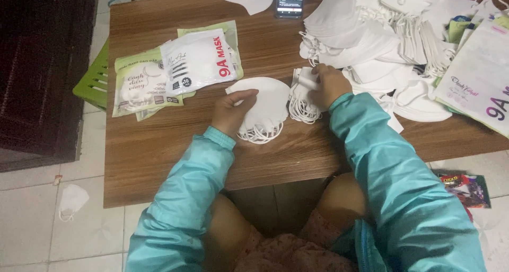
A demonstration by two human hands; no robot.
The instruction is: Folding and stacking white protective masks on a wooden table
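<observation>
A stack of white masks [263, 108] was pinned by the left hand [231, 111]; the right hand [330, 84] pinched a second mask bundle [302, 99]; edges were best squared on the counter [159, 145].

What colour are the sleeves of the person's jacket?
Teal, a light blue-green; the sleeves show clearly in the head view.

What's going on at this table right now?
A person in a teal jacket sits at a brown wooden table, sorting white folded face masks. The left hand presses on a small stack of white masks with ear loops in front of them. The right hand rests on a second small bundle of white masks, beside a big loose heap of white masks. Flat printed mask packets lie to the left, and a smartphone sits at the far edge.
</observation>
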